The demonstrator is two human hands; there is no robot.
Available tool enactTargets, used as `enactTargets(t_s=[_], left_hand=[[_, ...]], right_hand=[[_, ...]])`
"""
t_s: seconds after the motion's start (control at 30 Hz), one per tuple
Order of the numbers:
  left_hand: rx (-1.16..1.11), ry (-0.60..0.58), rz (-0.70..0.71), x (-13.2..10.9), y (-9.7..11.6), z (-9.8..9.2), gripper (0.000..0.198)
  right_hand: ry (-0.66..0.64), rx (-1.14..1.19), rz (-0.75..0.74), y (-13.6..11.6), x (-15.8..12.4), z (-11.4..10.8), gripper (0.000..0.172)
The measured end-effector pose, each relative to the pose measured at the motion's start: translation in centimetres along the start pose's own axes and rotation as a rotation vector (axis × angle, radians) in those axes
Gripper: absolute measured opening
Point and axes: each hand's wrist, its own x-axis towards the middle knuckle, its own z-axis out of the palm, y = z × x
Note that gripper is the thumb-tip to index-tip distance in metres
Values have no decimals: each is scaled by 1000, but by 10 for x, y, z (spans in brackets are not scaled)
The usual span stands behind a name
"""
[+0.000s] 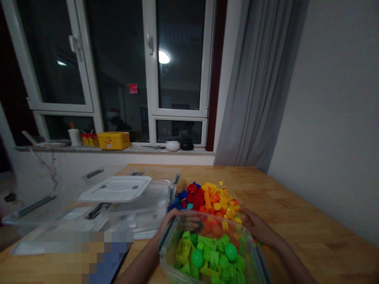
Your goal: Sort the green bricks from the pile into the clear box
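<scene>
1. Along the bottom centre of the frame, I had a clear plastic tub [213, 217] filled with green bricks [213, 256], two round green pieces [197, 258] lying among them.
2. My left hand [179, 223] sat at the tub's far rim, its fingers [189, 224] curled over the edge and closed on the plastic, a hold that seemed to steady the tub from that side.
3. My right hand [256, 228] lay at the far right corner, its fingers [244, 215] against the rim; I cannot tell how firmly they gripped.
4. Just behind the tub, on the wooden counter [296, 205], lay a heap of red, orange and yellow bricks [210, 201], with blue bricks [177, 199] at its left edge. The green ones stood apart, apparently sorted by colour.
5. Left of the heap, a white lid [115, 188] rested on clear storage bins [142, 213], away from my hands.
</scene>
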Motion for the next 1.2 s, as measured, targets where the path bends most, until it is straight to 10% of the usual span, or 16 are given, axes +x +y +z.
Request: enactTargets(t_s=[0.43,0.87,1.2], left_hand=[[1,-18,16,1,0,-2,48],[20,30,13,-2,0,1,50],[22,10,20,-2,0,1,51]], right_hand=[[-28,47,-55,-12,2,0,18],[-54,131,-9,0,1,-4,32],[180,323,55,-10,10,-12,47]])
